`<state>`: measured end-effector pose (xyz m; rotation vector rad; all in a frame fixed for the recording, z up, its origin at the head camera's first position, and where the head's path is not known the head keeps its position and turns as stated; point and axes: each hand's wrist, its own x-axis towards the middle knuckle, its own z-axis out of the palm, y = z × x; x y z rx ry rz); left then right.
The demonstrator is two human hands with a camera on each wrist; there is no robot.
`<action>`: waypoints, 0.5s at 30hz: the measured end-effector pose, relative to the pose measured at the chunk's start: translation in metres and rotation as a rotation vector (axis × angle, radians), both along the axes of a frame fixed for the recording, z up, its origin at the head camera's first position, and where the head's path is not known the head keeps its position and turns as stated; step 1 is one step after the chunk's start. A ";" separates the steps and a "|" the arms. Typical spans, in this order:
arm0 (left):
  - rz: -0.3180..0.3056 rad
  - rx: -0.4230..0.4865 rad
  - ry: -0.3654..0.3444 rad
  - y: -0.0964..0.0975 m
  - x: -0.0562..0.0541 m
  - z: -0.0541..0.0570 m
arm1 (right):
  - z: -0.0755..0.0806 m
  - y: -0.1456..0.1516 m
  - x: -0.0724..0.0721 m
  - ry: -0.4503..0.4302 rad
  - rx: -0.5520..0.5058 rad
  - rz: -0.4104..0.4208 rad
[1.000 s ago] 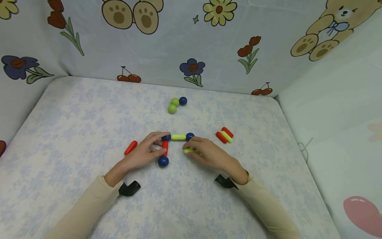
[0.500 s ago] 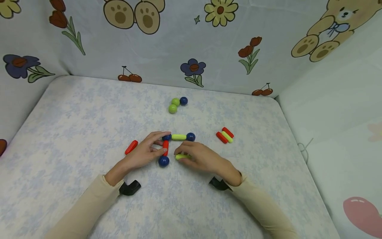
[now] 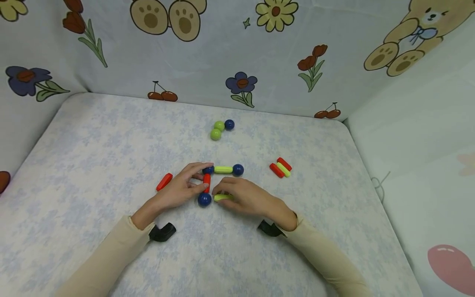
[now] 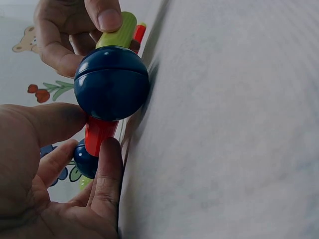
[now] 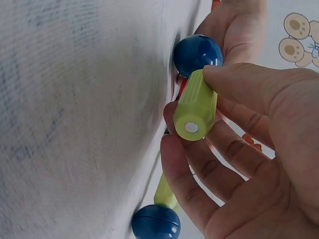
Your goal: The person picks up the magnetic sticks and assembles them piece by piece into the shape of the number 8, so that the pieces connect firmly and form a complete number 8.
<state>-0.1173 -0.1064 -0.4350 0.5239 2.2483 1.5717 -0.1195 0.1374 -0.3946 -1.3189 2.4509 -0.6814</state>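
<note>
My left hand grips a red rod between thumb and fingers; its index fingertip rests on the far blue ball. At the rod's near end sits another blue ball. From the far ball a ribbed yellow-green rod runs right to a third blue ball. My right hand pinches a loose yellow-green rod, which shows a silvery disc in its end in the right wrist view. Its left end points at the near blue ball, with a slight gap in the head view.
A red rod lies left of my left hand. Two red rods and a yellow-green rod lie together at the right. Two green balls and a blue ball are at the back, before the patterned cloth wall.
My right hand has carried the yellow-green rod left and towards me, from below the right blue ball to beside the near blue ball. My left hand has kept its place.
</note>
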 end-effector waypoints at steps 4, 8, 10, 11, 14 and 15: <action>0.002 -0.005 0.001 0.001 0.000 0.001 | 0.000 -0.002 0.000 -0.017 0.007 0.002; 0.004 -0.005 0.014 0.000 0.001 0.002 | 0.000 -0.003 0.000 -0.022 0.005 0.007; 0.006 -0.006 0.016 0.000 0.001 0.002 | 0.001 -0.004 0.001 -0.020 0.004 0.010; 0.004 -0.004 0.020 0.000 0.001 0.002 | 0.001 -0.005 0.001 -0.020 0.002 0.012; 0.005 -0.008 0.006 0.000 0.002 0.002 | 0.000 -0.004 0.001 -0.015 0.002 0.012; 0.003 -0.005 0.004 0.000 0.002 0.002 | 0.000 -0.004 0.001 -0.015 0.002 0.013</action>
